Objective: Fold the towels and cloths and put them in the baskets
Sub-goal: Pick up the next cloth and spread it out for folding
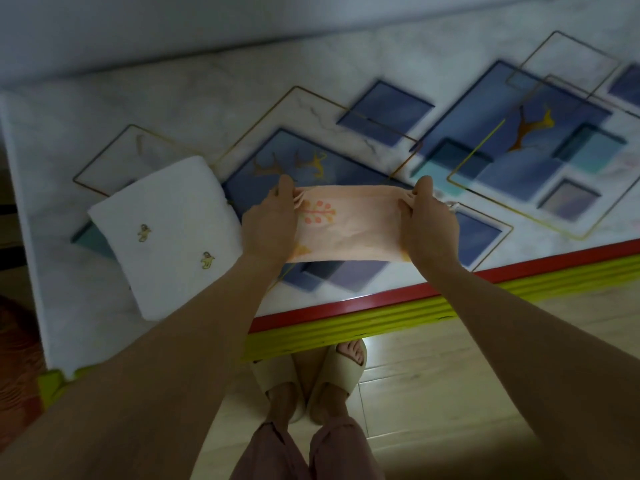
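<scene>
Hands: left hand (268, 221) and right hand (429, 216) apart, each pinching an end of the peach printed fabric cloth (349, 226).
Risk: layers could slip from a pinch, skewing the fold.

Far right part of the marble-patterned tabletop with blue squares (381, 67) smeared by motion blur and cut by the right edge. Side edges of the peach printed cloth (349, 226) hidden under the left hand (268, 225) and right hand (427, 223). Near corner of the folded white embroidered towel (166, 237) covered by the left forearm. Orange-red object at far left (14, 341) cropped, unidentifiable.
</scene>
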`<state>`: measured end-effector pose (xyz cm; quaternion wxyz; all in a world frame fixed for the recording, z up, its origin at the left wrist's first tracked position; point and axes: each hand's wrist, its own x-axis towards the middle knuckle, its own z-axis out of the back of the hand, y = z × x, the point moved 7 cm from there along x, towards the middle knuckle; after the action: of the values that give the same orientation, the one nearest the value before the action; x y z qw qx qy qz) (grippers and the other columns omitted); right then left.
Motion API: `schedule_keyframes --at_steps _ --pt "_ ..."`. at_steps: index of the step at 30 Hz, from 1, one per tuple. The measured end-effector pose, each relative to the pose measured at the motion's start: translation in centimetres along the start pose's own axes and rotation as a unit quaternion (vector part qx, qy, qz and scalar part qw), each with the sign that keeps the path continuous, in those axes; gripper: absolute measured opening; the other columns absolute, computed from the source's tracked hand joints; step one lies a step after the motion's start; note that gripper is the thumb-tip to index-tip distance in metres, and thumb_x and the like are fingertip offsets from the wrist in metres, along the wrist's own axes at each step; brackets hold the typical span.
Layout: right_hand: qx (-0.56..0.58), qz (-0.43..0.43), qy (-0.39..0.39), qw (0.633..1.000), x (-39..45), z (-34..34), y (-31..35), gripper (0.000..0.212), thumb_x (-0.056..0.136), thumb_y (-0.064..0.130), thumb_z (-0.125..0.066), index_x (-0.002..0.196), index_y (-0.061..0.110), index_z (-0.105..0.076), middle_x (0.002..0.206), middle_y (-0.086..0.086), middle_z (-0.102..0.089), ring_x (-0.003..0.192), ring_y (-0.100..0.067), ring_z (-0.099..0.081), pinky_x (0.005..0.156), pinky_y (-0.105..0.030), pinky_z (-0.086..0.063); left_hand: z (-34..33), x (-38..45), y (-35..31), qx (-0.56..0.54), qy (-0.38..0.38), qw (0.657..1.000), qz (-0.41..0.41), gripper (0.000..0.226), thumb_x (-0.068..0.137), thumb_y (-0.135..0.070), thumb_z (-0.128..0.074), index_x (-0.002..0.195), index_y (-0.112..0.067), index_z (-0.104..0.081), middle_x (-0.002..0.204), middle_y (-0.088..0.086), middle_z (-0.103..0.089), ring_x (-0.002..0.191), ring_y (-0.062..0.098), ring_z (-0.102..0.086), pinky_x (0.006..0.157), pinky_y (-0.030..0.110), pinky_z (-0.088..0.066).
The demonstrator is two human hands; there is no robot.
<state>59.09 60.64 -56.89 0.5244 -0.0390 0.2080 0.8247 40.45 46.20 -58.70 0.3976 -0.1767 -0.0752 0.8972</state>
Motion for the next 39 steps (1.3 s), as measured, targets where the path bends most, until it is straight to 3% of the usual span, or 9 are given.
schedule_keyframes --at_steps 3,6,10,16,22,26,31,34,39 --pt "-0.034 -0.025 -0.051 0.998 -0.3 0.7 0.0 0.033 0.094 0.023 -0.045 0.124 0.01 -0.04 0.114 -0.013 -0.058 0.095 -0.037 -0.058 0.077 -0.045 -0.047 1.9 -1.1 -0.3 0.026 -0.123 0.992 0.009 0.03 0.091 -0.029 -0.056 0.115 -0.014 -0.046 0.117 0.012 -0.057 0.095 0.033 -0.058 0.067 0.043 -0.048" --pt "-0.091 0.038 -0.182 0.978 -2.4 1.4 1.8 0.052 0.089 0.03 -0.048 0.137 0.013 -0.042 0.144 -0.012 -0.043 0.127 -0.032 -0.043 0.103 -0.044 -0.028 2.0 -3.0 -2.0 0.04 -0.209 0.973 -0.088 0.038 0.091 -0.028 -0.05 0.126 -0.014 -0.05 0.137 0.014 -0.05 0.121 0.034 -0.05 0.095 0.046 -0.042" --pt "-0.044 0.222 -0.09 0.97 -3.8 -3.8 5.2 0.051 0.099 0.023 -0.044 0.147 0.009 -0.034 0.155 -0.015 -0.026 0.145 -0.029 -0.021 0.118 -0.041 -0.011 -2.6 -3.4 -5.4 0.108 -0.087 0.971 -0.192 0.052 0.092 -0.026 -0.037 0.141 -0.01 -0.038 0.147 0.013 -0.042 0.136 0.032 -0.039 0.111 0.045 -0.025" --pt "-0.12 0.238 -0.019 0.964 -2.1 -6.8 2.6 0.059 0.101 0.042 -0.028 0.152 0.015 -0.016 0.16 -0.01 -0.011 0.148 -0.026 -0.009 0.12 -0.039 -0.006 -5.1 -2.4 -3.5 0.123 -0.032 0.968 -0.217 0.058 0.1 -0.043 -0.025 0.152 -0.018 -0.02 0.159 0.006 -0.017 0.146 0.032 -0.011 0.118 0.047 -0.004" --pt "-0.116 0.137 -0.035 0.983 -2.2 -4.6 -1.8 0.061 0.1 0.042 -0.025 0.153 0.015 -0.012 0.161 -0.005 -0.009 0.148 -0.019 -0.005 0.12 -0.042 -0.008 -3.5 -2.1 -1.3 0.125 -0.039 0.973 -0.189 0.058 0.102 -0.043 -0.028 0.151 -0.013 -0.023 0.157 0.015 -0.017 0.145 0.036 -0.016 0.118 0.05 -0.011" --pt "0.058 0.091 -0.027 0.994 -2.8 -2.6 -2.5 0.06 0.099 0.034 -0.035 0.151 0.008 -0.019 0.158 -0.011 -0.017 0.146 -0.027 -0.015 0.118 -0.038 -0.016 -2.5 -2.0 -2.1 0.133 -0.011 0.978 -0.162 0.058 0.099 -0.038 -0.026 0.15 -0.01 -0.024 0.156 0.02 -0.018 0.144 0.039 -0.017 0.116 0.054 -0.014" --pt "0.283 -0.131 -0.073 0.947 -5.5 0.2 -6.5 0.021 0.094 0.017 -0.052 0.109 0.008 -0.063 0.093 -0.002 -0.063 0.091 -0.022 -0.06 0.073 -0.028 -0.045 -3.0 -2.5 -8.2 0.085 0.066 0.949 -0.298 0.062 0.096 -0.038 -0.013 0.151 -0.011 -0.017 0.159 0.013 -0.011 0.146 0.034 -0.01 0.117 0.048 -0.016" --pt "0.304 -0.136 -0.016 0.943 -6.4 -0.6 -7.9 0.016 0.09 0.019 -0.062 0.103 0.012 -0.067 0.093 -0.003 -0.066 0.083 -0.013 -0.06 0.068 -0.019 -0.043 -4.8 -1.6 -11.0 0.11 0.076 0.934 -0.333 0.064 0.094 -0.044 -0.014 0.152 -0.015 -0.018 0.159 0.013 -0.013 0.145 0.037 -0.011 0.117 0.052 -0.01" --pt "0.295 -0.07 -0.005 0.953 -5.7 -0.6 -7.6 0.007 0.078 0.014 -0.074 0.08 0.014 -0.067 0.094 -0.001 -0.057 0.083 -0.015 -0.056 0.075 -0.028 -0.044 -6.6 -1.1 -11.2 0.129 0.036 0.934 -0.332 0.065 0.094 -0.049 -0.024 0.151 -0.018 -0.022 0.158 0.015 -0.017 0.144 0.039 -0.017 0.114 0.055 -0.007"
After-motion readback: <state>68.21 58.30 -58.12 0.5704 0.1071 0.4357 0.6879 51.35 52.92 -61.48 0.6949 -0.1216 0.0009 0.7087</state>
